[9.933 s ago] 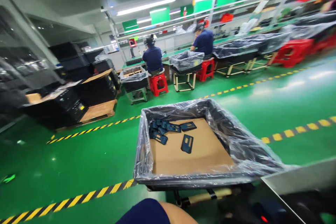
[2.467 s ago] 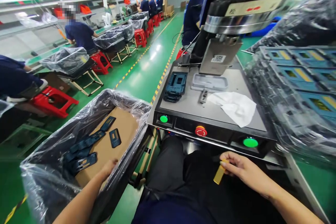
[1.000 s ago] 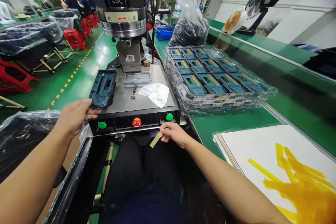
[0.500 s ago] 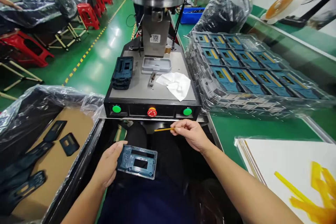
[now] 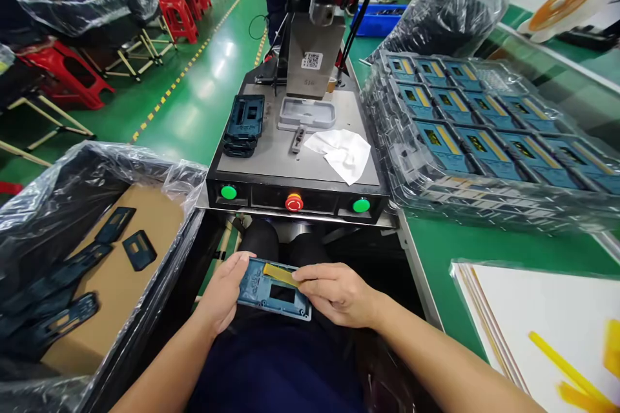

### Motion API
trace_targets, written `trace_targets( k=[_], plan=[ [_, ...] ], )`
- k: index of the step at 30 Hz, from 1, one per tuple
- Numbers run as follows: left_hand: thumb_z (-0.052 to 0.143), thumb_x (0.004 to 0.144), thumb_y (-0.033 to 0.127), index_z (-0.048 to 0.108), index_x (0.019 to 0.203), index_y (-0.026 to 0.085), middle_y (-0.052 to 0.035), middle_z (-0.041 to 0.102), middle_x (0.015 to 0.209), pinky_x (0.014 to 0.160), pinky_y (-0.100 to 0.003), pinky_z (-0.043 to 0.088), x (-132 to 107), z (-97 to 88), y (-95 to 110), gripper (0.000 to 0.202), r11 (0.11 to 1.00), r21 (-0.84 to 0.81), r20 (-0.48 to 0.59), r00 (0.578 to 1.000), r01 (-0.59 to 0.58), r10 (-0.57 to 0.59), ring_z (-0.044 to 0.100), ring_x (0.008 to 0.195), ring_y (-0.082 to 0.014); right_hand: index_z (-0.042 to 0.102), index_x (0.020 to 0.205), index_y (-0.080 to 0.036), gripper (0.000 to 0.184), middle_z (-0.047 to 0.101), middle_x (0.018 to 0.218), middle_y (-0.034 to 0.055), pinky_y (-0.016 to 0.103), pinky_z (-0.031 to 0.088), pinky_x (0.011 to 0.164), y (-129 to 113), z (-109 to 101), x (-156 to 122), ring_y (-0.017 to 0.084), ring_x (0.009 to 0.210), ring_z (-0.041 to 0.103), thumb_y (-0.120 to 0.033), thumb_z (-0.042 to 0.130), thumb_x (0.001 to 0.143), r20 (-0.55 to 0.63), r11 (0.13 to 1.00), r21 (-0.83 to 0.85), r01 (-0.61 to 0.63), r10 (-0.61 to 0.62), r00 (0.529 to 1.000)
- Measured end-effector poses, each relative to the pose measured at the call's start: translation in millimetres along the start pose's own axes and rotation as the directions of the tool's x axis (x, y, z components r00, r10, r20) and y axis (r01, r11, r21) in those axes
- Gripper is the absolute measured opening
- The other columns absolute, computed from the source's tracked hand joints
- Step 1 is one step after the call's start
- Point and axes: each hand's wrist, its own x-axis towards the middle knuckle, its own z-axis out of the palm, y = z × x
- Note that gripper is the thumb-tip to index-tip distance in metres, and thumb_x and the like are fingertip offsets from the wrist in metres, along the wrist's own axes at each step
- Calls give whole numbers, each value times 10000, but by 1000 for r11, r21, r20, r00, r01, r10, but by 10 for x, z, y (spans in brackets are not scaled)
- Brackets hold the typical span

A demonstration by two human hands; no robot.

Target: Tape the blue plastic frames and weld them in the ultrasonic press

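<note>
both hands on a flat blue rectangular plastic frame (image 5: 274,289) over the lap

left hand (image 5: 223,292) grips its left edge, right hand (image 5: 339,293) fingertips press a thin yellow strip (image 5: 279,274) onto its top.

Matt blue plastic frame (image 5: 274,289), glossy yellow tape strip (image 5: 279,274)

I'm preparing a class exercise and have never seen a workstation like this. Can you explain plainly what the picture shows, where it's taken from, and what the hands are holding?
The picture comes from a camera worn on the worker's head, looking down at their lap. The left hand grips a blue plastic frame; the right hand presses a yellow strip onto it. Ahead stands a press machine with two green buttons and a red stop button. On its plate lie a stack of frames and a white cloth. Right are trays of finished parts; left, a lined bin holding dark pieces.
</note>
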Motion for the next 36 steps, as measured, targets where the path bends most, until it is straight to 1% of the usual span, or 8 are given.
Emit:
trace_targets(
  k=[8,13,22,26,29,32,34,36],
  plan=[
    [682,696,540,584,916,195,46,564,659,528,-189,419,-21,-2,27,420,1000,-6,36,999,14,-13,481,557,-79,630,1009,-156,209,686,1059,93,235,564,834,67,26,-28,132,933,668,-95,510,849,59,998,-54,45,-42,997],
    [744,669,431,560,1009,209,39,591,715,571,-215,445,-30,-26,16,445,993,122,80,997,1,-11,523,598,-93,634,996,-181,186,712,1009,56,323,533,892,86,4,9,174,1036,632,-131,531,849,83,980,-167,109,-96,992],
    [779,604,401,580,881,198,45,581,655,541,-220,432,6,-64,-32,397,977,210,2,999,-36,36,521,561,-101,657,956,-201,163,688,1076,76,357,535,854,73,-11,34,215,1059,609,-158,525,870,91,958,-276,82,-58,994],
    [780,602,394,568,871,205,54,566,639,528,-212,424,6,-49,-47,391,978,208,-35,999,-34,42,507,550,-92,656,973,-185,156,654,1138,103,393,523,880,78,7,5,240,1076,591,-161,547,863,108,965,-260,25,4,994],
    [780,601,397,566,861,204,56,560,645,524,-211,425,-1,-39,-43,388,980,198,-62,997,-36,49,506,552,-90,613,1102,-199,243,614,1185,119,397,521,891,84,43,-34,232,1095,573,-190,549,868,32,974,-126,-186,191,981],
    [788,587,402,567,866,202,56,563,658,527,-214,436,-4,-37,-40,408,985,170,-81,995,-36,50,519,562,-95,514,1232,-195,406,603,1153,117,341,562,777,123,109,-79,184,948,624,-247,593,837,20,816,197,-543,550,835],
    [794,577,407,566,874,203,59,561,651,519,-218,440,-3,-39,-45,426,988,152,-91,995,-25,39,519,558,-99,518,1195,-173,422,633,1010,77,302,564,681,158,152,-98,141,781,635,-280,630,802,162,573,423,-702,714,681],
    [798,568,413,564,878,207,64,558,642,512,-222,441,3,-40,-56,440,990,141,-102,994,-11,25,514,547,-101,568,1079,-154,359,630,848,22,287,549,653,182,178,-99,118,695,619,-311,663,770,329,336,554,-761,752,571]
  ],
)
